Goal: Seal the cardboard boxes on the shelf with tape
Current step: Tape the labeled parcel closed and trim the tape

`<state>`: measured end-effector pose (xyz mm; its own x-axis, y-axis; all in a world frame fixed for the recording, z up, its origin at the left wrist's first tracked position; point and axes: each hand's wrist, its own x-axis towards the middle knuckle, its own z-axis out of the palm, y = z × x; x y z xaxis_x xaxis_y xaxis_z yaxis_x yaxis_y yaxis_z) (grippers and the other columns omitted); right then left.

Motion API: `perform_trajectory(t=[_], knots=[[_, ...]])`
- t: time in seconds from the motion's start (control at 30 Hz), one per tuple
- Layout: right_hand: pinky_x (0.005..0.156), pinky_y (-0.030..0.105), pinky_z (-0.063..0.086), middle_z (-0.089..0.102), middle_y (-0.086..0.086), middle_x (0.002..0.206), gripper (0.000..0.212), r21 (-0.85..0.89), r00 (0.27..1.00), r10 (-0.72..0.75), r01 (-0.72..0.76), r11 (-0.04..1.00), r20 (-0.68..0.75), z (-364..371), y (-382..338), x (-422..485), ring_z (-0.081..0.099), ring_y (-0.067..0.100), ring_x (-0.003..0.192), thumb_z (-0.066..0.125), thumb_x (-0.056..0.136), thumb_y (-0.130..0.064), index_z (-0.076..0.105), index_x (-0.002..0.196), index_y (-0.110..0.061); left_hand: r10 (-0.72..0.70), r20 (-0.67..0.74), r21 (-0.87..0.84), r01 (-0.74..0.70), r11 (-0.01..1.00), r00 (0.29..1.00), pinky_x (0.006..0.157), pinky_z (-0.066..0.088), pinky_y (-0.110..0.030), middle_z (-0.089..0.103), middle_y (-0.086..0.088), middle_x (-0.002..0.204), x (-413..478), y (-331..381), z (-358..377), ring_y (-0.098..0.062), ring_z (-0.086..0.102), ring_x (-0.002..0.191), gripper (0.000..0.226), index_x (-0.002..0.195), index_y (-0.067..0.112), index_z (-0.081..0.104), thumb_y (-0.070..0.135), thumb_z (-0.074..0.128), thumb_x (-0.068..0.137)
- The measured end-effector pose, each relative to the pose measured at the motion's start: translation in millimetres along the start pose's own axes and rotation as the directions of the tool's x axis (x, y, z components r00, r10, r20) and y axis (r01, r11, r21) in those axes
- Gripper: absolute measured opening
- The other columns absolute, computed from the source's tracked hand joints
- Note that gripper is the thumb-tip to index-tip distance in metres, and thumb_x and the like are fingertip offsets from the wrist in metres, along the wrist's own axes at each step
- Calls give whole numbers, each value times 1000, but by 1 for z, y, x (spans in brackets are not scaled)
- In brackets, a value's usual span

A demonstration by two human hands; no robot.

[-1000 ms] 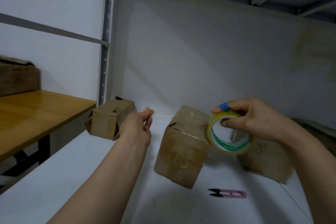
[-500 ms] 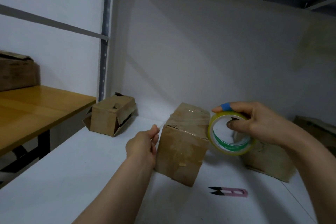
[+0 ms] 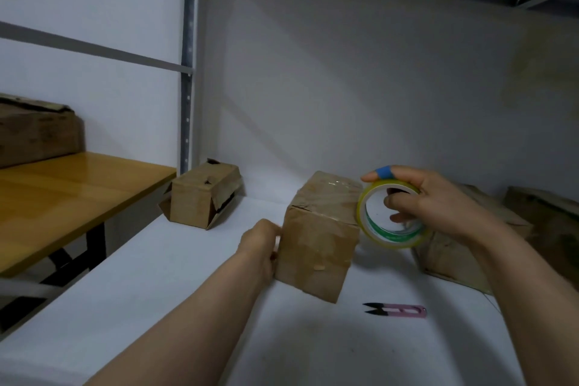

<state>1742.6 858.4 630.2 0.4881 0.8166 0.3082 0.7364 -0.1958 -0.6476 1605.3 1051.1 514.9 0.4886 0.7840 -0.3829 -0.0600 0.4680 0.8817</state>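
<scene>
A small cardboard box stands in the middle of the white shelf, with glossy clear tape lying over its top. My right hand grips a yellow-rimmed tape roll just off the box's upper right edge, fingers through the core. My left hand, blurred, is curled against the box's left face and seems to pinch the tape's free end there. A second box with loose flaps sits at the back left. A third box lies behind my right wrist.
Pink thread snips lie on the shelf in front of the middle box. Another carton sits at the far right. A wooden table with a brown box stands left of the shelf's upright post.
My left hand has come from near the back-left box down and to the right, onto the middle box's left face. The right hand with the roll stays almost still.
</scene>
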Motion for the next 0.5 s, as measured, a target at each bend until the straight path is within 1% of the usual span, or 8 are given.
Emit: perform_trajectory(t=[0.07, 0.13, 0.2, 0.23, 0.3, 0.37, 0.43, 0.5], knots=[[85, 42, 61, 71, -6, 101, 49, 0, 1000, -6, 6, 1000, -4, 1, 0, -3, 67, 17, 95, 61, 90, -1, 72, 111, -44, 78, -118, 123, -63, 990, 990, 75, 54, -38, 63, -19, 112, 5, -6, -6, -34, 63, 94, 28, 117, 1, 60, 7, 53, 91], [84, 41, 62, 70, -4, 102, 49, 14, 1000, -6, 6, 1000, -18, 1, 1, -5, 67, 19, 95, 60, 90, -1, 72, 111, -44, 366, -154, 207, -332, 920, 918, 94, 47, -37, 49, -13, 141, -5, -14, -12, -26, 55, 118, 48, 141, 9, 47, 9, 54, 93], [83, 40, 62, 70, -4, 101, 49, 23, 1000, 3, -2, 1000, -26, 2, 1, -7, 67, 17, 93, 59, 90, 0, 72, 111, -43, 673, 64, 232, -667, 708, 737, 106, 35, -31, 24, 0, 155, -37, -22, -8, -13, 37, 132, 79, 154, 23, 24, 26, 66, 87], [82, 40, 62, 70, -4, 99, 49, 34, 999, 12, -11, 999, -32, 3, 1, -7, 66, 16, 91, 59, 90, 0, 72, 111, -42, 727, 200, 296, -748, 594, 657, 113, 27, -31, 11, 6, 158, -54, -26, 0, -12, 25, 140, 100, 156, 29, 11, 40, 72, 78], [82, 41, 62, 69, -4, 97, 49, 41, 999, 30, -28, 999, -36, 3, 0, -6, 66, 15, 88, 59, 89, 1, 72, 111, -41, 738, 365, 490, -791, 366, 568, 122, 7, -37, -16, 8, 162, -70, -35, 17, -13, -8, 151, 133, 153, 39, -16, 62, 79, 63], [82, 41, 62, 70, -5, 98, 48, 25, 999, 27, -26, 999, -28, 4, -3, -5, 66, 15, 89, 59, 88, 0, 72, 111, -41, 722, 377, 637, -728, 253, 581, 122, -8, -43, -37, 2, 157, -68, -38, 30, -23, -27, 149, 147, 143, 46, -35, 72, 81, 56], [82, 41, 62, 70, -6, 97, 46, 13, 1000, 15, -15, 1000, -24, 5, -6, -6, 66, 15, 88, 60, 88, -2, 72, 110, -41, 727, 360, 694, -688, 210, 584, 123, -5, -46, -40, -2, 155, -56, -41, 35, -31, -23, 149, 151, 141, 47, -39, 73, 82, 54], [81, 40, 62, 69, -5, 93, 44, -9, 1000, -4, 4, 1000, -10, 7, -11, -7, 65, 16, 86, 60, 88, -4, 70, 113, -40, 740, 367, 679, -706, 202, 564, 122, 12, -47, -31, 1, 158, -41, -42, 32, -33, -7, 149, 148, 145, 47, -32, 65, 85, 56]])
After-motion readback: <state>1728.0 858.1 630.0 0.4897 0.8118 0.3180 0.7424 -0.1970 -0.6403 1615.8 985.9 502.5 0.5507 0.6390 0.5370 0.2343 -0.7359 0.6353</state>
